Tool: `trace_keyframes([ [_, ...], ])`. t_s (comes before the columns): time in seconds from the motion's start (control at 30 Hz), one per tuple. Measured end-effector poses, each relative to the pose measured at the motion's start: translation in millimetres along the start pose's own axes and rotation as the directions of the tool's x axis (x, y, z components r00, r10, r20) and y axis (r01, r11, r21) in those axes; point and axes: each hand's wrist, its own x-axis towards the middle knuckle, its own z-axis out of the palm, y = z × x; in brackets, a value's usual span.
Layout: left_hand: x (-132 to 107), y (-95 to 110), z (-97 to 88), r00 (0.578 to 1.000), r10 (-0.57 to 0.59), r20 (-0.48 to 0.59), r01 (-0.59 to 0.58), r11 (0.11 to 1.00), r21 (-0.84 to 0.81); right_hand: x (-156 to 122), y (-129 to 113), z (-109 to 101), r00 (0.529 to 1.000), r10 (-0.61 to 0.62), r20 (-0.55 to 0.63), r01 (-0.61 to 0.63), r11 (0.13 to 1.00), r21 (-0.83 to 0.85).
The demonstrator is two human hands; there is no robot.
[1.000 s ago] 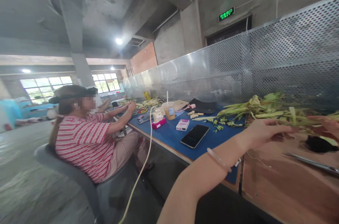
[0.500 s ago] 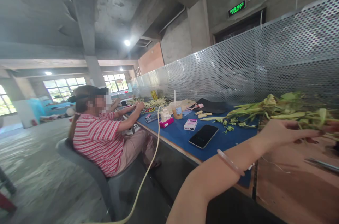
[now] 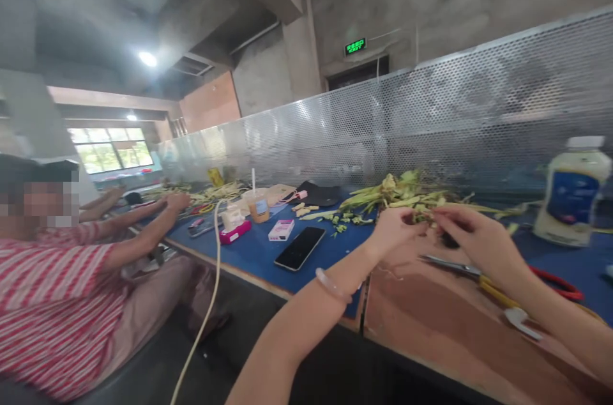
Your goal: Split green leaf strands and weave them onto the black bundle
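My left hand (image 3: 395, 230) and my right hand (image 3: 472, 236) meet over the brown board (image 3: 421, 309), fingers pinched on a green plant stem (image 3: 424, 216) at the near edge of a heap of green stalks and leaves (image 3: 397, 194). A pale bangle (image 3: 331, 285) circles my left wrist. Scissors with yellow and red handles (image 3: 483, 277) lie on the board under my right hand. A small dark object sits behind my right fingers, mostly hidden.
On the blue table (image 3: 258, 252) lie a black phone (image 3: 299, 247), a small pink-white box (image 3: 281, 230), a drink cup with straw (image 3: 259, 204) and a white bottle (image 3: 569, 200). A person in a red striped shirt (image 3: 52, 303) sits left. Perforated metal screen (image 3: 383, 130) behind; white cable (image 3: 211, 277) hangs down.
The view has swung right, bringing the bottle and scissors handles into sight. My right hand came in from the right edge and now meets my left hand on the stem.
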Motion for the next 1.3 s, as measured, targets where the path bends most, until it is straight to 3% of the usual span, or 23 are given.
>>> trace_keyframes([
  [0.1,0,0,0.9,0.998,0.068,0.003,-0.068,0.986,0.149,-2,-4,2,0.998,-0.031,0.057,0.031,1.0,0.005],
  [0.23,1,-3,0.9,0.988,0.152,0.03,-0.154,0.95,0.271,-3,-6,1,0.995,-0.089,0.051,0.095,0.989,-0.115],
  [0.43,1,-6,0.4,0.934,0.354,0.051,-0.346,0.859,0.378,-3,-12,0,0.997,-0.033,0.076,0.045,0.987,-0.158],
  [0.53,1,-5,0.5,0.907,0.409,0.094,-0.412,0.822,0.393,-2,-12,3,1.0,-0.008,0.024,0.013,0.983,-0.186],
  [0.67,2,-4,0.3,0.9,0.423,0.106,-0.426,0.804,0.415,-2,-11,7,0.998,0.0,-0.058,-0.011,0.981,-0.194],
  [0.83,2,-5,0.0,0.894,0.436,0.104,-0.433,0.781,0.451,-3,-12,7,0.998,-0.044,-0.045,0.037,0.989,-0.14],
  [1.13,4,-7,1.0,0.919,0.392,0.035,-0.37,0.831,0.415,-5,-10,8,0.984,-0.165,-0.073,0.151,0.974,-0.171],
  [1.3,1,-6,0.9,0.917,0.392,0.067,-0.386,0.836,0.39,-5,-7,12,0.977,-0.176,-0.123,0.159,0.978,-0.134],
])
